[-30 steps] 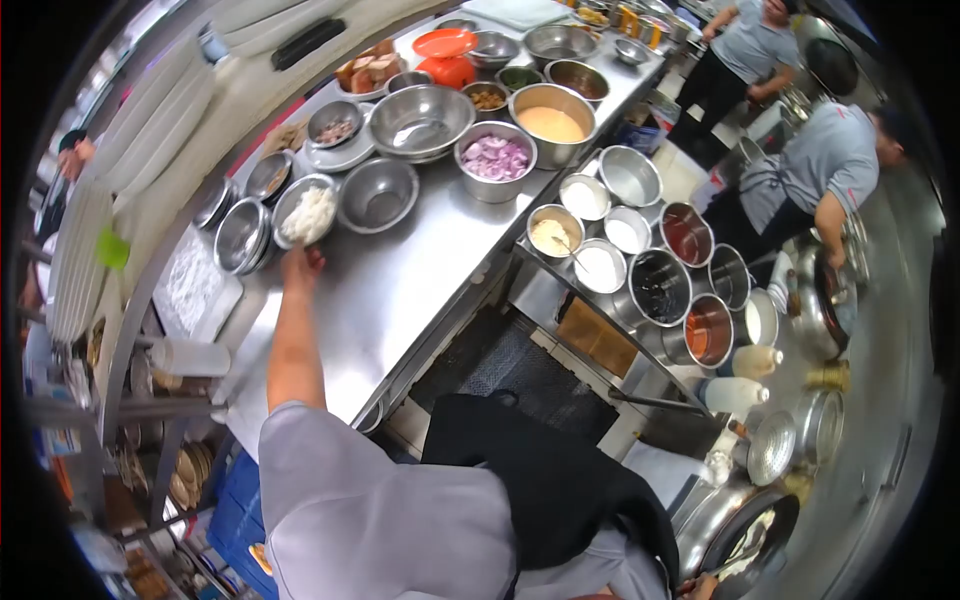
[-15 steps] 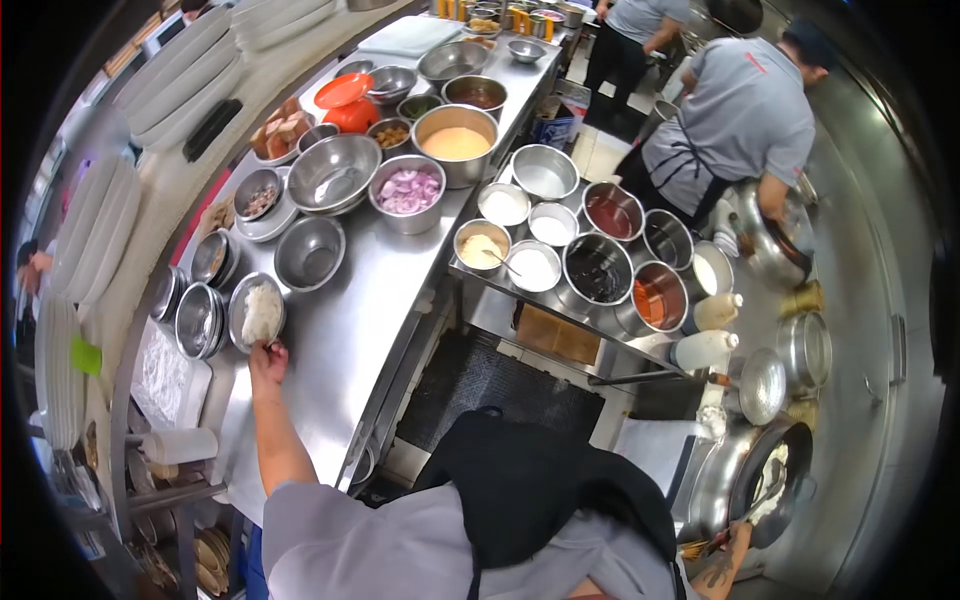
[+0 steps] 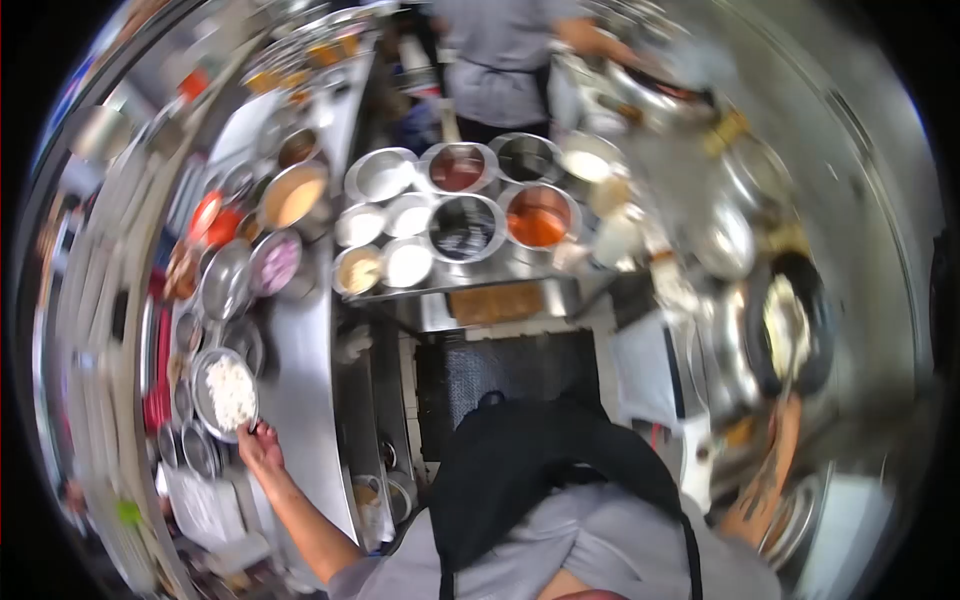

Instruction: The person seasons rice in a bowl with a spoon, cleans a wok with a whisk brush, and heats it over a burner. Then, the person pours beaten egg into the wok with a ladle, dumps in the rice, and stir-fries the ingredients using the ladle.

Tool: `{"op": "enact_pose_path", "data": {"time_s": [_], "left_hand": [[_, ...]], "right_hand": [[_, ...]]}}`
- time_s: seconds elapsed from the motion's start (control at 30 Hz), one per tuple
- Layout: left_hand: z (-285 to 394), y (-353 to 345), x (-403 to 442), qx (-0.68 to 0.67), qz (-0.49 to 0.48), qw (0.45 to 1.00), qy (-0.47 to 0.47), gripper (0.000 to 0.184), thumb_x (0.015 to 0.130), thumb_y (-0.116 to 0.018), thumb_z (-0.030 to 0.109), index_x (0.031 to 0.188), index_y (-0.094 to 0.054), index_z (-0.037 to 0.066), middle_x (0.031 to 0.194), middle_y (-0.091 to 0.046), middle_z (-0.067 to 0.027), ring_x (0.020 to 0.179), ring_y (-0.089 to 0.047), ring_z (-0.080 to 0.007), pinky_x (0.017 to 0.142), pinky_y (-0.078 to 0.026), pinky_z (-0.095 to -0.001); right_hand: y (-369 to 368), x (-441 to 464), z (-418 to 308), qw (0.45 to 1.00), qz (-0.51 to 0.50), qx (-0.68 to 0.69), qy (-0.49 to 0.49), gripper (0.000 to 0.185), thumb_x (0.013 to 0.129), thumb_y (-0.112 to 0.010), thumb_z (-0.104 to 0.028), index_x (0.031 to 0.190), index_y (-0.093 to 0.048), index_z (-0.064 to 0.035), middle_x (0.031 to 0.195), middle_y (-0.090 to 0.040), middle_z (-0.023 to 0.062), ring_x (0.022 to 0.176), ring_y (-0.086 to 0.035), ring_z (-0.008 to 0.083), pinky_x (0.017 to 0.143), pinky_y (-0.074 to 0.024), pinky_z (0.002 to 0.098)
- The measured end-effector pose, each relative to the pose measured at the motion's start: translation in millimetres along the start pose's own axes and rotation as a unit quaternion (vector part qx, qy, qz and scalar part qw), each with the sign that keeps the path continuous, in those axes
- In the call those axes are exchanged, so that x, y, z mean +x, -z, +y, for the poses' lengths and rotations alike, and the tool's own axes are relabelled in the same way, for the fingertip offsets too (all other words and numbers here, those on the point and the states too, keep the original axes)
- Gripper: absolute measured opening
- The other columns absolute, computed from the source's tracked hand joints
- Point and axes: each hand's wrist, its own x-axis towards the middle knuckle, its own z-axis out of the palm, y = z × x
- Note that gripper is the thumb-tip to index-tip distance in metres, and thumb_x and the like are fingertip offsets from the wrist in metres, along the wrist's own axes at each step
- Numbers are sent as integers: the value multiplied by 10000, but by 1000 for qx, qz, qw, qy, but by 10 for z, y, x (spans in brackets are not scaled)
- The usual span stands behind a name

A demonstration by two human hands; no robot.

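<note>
My left hand [image 3: 260, 448] is closed on the near rim of a metal bowl [image 3: 203, 407], fingers and thumb pinching its edge. White, rice-like food [image 3: 231, 392] fills much of the bowl, which is held slightly tilted over the left counter's other bowls. On the right, my right hand [image 3: 788, 412] grips the handle of a long metal ladle [image 3: 795, 355]. The ladle's head lies in a dark wok [image 3: 822, 335], among pale yellowish-white food [image 3: 780, 300]. Motion blur hides the finger details of my right hand.
Ahead, a metal table [image 3: 400, 290] carries several pots of sauces and powders. The left counter [image 3: 300, 350] holds bowls, among them chopped onion [image 3: 280, 264]. A co-worker [image 3: 500, 70] stands beyond the table. A black mat [image 3: 505, 365] lies on the floor.
The view has swung to the right. My left hand has lifted the bowl of white food off its place on the counter. My right hand still holds the ladle in the wok.
</note>
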Motion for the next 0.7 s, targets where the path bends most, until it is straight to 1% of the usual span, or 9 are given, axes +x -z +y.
{"op": "enact_pose_path", "data": {"time_s": [0.03, 0.1, 0.2, 0.27, 0.33, 0.37, 0.47, 0.6, 0.7], "left_hand": [[-36, -135, -54, 6, -37, 999, 3, 92, 886, -524, 147, 843, -475, 81, 680, -468, -15, 549, -431, -116, 493, -364, -271], [-82, -639, -389, 47, -87, 995, 19, 104, 905, -540, 155, 846, -486, 89, 653, -454, 6, 536, -419, -101, 480, -364, -248], [-379, -1347, -1036, 80, -200, 976, 42, 118, 904, -547, 165, 870, -496, 64, 643, -472, -6, 524, -440, -101, 453, -384, -227], [-685, -1787, -1410, 122, -256, 957, 60, 129, 910, -543, 184, 901, -500, 63, 646, -483, -20, 534, -462, -109, 444, -390, -234], [-1016, -2165, -1645, 127, -299, 938, 120, 132, 914, -544, 198, 907, -501, 73, 642, -491, -32, 530, -472, -117, 430, -390, -246], [-1251, -2274, -1547, 124, -345, 917, 155, 143, 910, -554, 207, 918, -498, 76, 636, -492, -37, 513, -463, -118, 430, -391, -253], [-1749, -2833, -2358, 171, -401, 883, 176, 151, 891, -564, 190, 953, -502, 67, 641, -496, -33, 497, -450, -117, 428, -385, -258], [-2409, -3325, -3202, 215, -489, 815, 224, 176, 879, -548, 153, 1010, -508, 42, 651, -503, -29, 489, -441, -113, 423, -375, -254], [-2885, -3620, -3792, 235, -570, 736, 279, 211, 877, -548, 154, 1037, -507, 23, 669, -519, -36, 482, -439, -113, 418, -358, -246]], "right_hand": [[121, 92, 91, 1000, 5, 0, 3, 153, 933, -484, -149, 1034, -561, -64, 508, -424, 5, 344, -389, 118, 315, -329, 297], [430, 63, 246, 999, 37, -36, 16, 357, 891, -552, -170, 1216, -587, -26, 715, -595, 42, 570, -510, 114, 493, -419, 305], [535, -960, -537, 995, 82, -62, 8, 407, 935, -532, -195, 1310, -513, -38, 747, -616, 92, 555, -525, 141, 501, -456, 326], [517, -1034, -179, 988, 102, -118, 13, 439, 952, -520, -204, 1374, -456, -99, 673, -555, 61, 469, -477, 127, 427, -421, 307], [493, -991, 60, 987, 53, -151, -14, 464, 959, -514, -215, 1398, -423, -96, 701, -567, 110, 502, -525, 194, 470, -448, 338], [497, -1034, -76, 991, -9, -121, -60, 479, 952, -518, -218, 1386, -422, -41, 800, -641, 204, 600, -627, 287, 576, -514, 393], [718, -1086, -332, 991, -19, -99, -91, 467, 954, -499, -219, 1377, -429, -33, 933, -653, 275, 815, -660, 394, 746, -514, 446], [544, -1054, 169, 974, 126, -145, 117, 462, 951, -502, -224, 1366, -438, -31, 962, -625, 310, 905, -622, 448, 804, -492, 464], [510, -691, 174, 982, 3, -189, 24, 435, 945, -497, -197, 1338, -458, -13, 997, -614, 317, 933, -611, 454, 832, -483, 489]]}}
